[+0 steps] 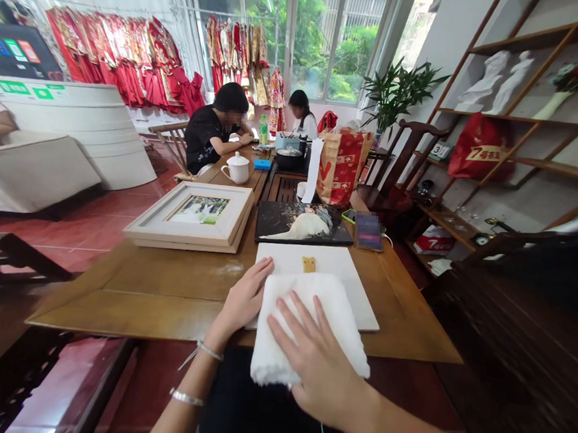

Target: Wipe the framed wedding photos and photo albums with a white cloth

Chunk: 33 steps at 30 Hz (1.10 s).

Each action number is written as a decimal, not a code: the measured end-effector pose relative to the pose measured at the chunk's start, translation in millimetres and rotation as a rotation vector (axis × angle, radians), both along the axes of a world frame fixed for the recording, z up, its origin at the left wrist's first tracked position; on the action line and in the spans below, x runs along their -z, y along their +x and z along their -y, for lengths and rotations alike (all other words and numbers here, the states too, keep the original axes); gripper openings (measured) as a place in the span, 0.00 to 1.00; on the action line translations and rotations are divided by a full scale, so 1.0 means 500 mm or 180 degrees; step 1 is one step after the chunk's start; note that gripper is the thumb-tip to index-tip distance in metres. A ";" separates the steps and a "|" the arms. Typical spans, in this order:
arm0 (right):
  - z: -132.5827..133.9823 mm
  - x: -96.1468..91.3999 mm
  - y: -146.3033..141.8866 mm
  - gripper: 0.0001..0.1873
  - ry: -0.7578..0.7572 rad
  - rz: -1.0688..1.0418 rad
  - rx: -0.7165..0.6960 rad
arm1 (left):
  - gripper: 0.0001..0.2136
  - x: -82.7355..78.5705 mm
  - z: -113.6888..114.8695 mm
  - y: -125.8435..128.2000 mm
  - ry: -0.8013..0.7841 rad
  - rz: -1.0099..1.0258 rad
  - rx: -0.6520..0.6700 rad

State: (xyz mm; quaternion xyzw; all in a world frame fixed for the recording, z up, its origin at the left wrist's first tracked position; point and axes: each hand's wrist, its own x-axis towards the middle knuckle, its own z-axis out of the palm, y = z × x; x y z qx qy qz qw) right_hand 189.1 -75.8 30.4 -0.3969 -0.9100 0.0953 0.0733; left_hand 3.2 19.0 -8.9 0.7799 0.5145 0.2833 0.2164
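Observation:
A white folded towel (312, 298) lies on a white flat board (358, 289) at the near edge of the wooden table (163, 293). My right hand (315, 359) rests flat on the towel with its fingers spread. My left hand (245, 300) holds the left edge of the board and towel, fingers curled against it. A small tan hanger tab (308, 264) sits on the board just beyond the towel.
A stack of pale picture frames (193, 216) lies at the left, a dark photo panel (303, 223) and a phone (368, 231) beyond the board. Farther off stand a white teapot (237, 168), a red bag (341, 166) and two seated people. Shelves (507, 120) line the right wall.

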 end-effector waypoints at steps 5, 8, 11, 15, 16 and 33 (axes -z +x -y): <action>0.034 -0.008 0.057 0.49 -0.0316 -0.0043 -0.0069 | 0.24 0.004 0.001 -0.001 0.0096 -0.0133 0.0021; 0.018 -0.011 0.091 0.51 -0.0360 -0.0085 0.0127 | 0.25 0.006 0.002 -0.004 0.0129 -0.0294 0.0110; -0.024 -0.010 0.122 0.49 -0.0283 -0.0170 0.0386 | 0.25 0.007 0.003 -0.004 0.0205 -0.0356 0.0095; -0.109 -0.001 0.158 0.46 -0.0081 -0.0081 0.0979 | 0.24 0.007 0.003 0.001 0.0273 -0.0371 0.0087; -0.132 0.000 0.163 0.44 -0.0054 -0.0034 0.1134 | 0.24 0.007 0.003 0.002 0.0264 -0.0379 0.0085; -0.323 -0.069 -0.074 0.20 -0.0315 -0.0156 0.0022 | 0.23 -0.002 0.006 -0.008 0.0318 -0.0408 0.0094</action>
